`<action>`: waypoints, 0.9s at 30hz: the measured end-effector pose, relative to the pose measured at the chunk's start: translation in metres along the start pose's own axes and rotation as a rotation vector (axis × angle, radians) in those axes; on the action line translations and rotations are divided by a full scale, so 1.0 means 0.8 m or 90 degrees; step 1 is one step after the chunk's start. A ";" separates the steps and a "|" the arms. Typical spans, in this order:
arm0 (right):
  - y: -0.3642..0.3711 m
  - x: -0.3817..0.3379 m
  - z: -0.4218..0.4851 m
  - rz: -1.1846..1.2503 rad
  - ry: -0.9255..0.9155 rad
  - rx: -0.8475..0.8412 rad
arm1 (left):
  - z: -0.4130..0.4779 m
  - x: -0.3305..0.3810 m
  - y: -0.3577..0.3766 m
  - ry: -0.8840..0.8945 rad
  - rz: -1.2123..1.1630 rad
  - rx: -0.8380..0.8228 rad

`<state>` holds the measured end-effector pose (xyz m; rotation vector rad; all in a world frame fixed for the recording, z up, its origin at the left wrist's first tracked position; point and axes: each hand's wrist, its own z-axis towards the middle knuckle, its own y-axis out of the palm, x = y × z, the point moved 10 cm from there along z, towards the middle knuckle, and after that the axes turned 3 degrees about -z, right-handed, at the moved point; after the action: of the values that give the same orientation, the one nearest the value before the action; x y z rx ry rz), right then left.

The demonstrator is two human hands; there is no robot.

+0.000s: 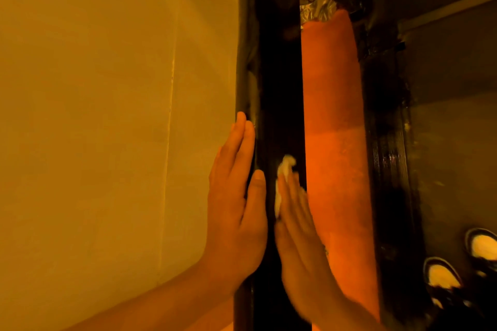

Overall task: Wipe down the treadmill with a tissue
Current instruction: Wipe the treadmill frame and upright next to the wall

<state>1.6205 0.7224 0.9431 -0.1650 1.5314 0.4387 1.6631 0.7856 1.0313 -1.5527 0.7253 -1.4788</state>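
A broad pale wall (pixel 107 115) fills the left half of the view. Just right of it stands the treadmill (pixel 279 88), seen as a dark upright strip running from top to bottom. Pressed close on its far side is a tall orange roll (pixel 333 115), which leaves only a narrow slot to reach into. More dark framing lies beyond the roll.

The left hand (pixel 236 209) lies flat with its fingers straight, at the seam between the wall and the treadmill's edge, and holds nothing. The right hand (pixel 298 236), slightly blurred, is in the slot with its fingers extended and presses the tissue (pixel 285 166) against the treadmill's dark face. The white wad shows above and beside the fingertips.

2 shoes (pixel 441 274) sit on the floor at lower right, and crumpled foil (pixel 314 8) shows above the roll.
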 end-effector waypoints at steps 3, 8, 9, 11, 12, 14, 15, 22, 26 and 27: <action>-0.025 -0.003 0.141 -0.069 -0.034 0.029 | 0.000 -0.001 -0.001 0.003 -0.005 0.003; -0.032 -0.003 0.197 -0.031 -0.041 0.059 | -0.001 -0.003 -0.003 -0.001 -0.028 0.011; -0.026 -0.008 0.155 -0.007 -0.056 0.056 | -0.001 -0.003 -0.003 0.000 -0.034 0.012; -0.004 -0.017 0.056 0.022 -0.061 0.019 | -0.002 -0.002 -0.002 0.000 -0.043 0.014; 0.004 -0.024 0.017 0.032 -0.066 0.000 | -0.003 -0.002 -0.003 -0.001 -0.046 0.016; 0.002 -0.030 0.011 0.013 -0.067 -0.004 | -0.002 -0.003 -0.003 -0.004 -0.056 0.017; -0.003 -0.031 0.039 -0.012 -0.068 -0.004 | -0.001 -0.003 -0.004 -0.002 -0.061 0.019; -0.039 -0.041 0.167 -0.081 -0.113 0.059 | -0.001 -0.003 -0.003 -0.006 -0.083 0.019; -0.007 -0.033 0.020 0.007 -0.078 -0.015 | -0.002 -0.006 -0.005 -0.002 -0.070 0.023; -0.001 -0.034 -0.002 0.022 -0.070 -0.026 | -0.002 -0.007 -0.006 -0.005 -0.068 0.025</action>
<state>1.6199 0.7168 0.9696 -0.1443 1.4196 0.4994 1.6600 0.7921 1.0324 -1.5868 0.6135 -1.5552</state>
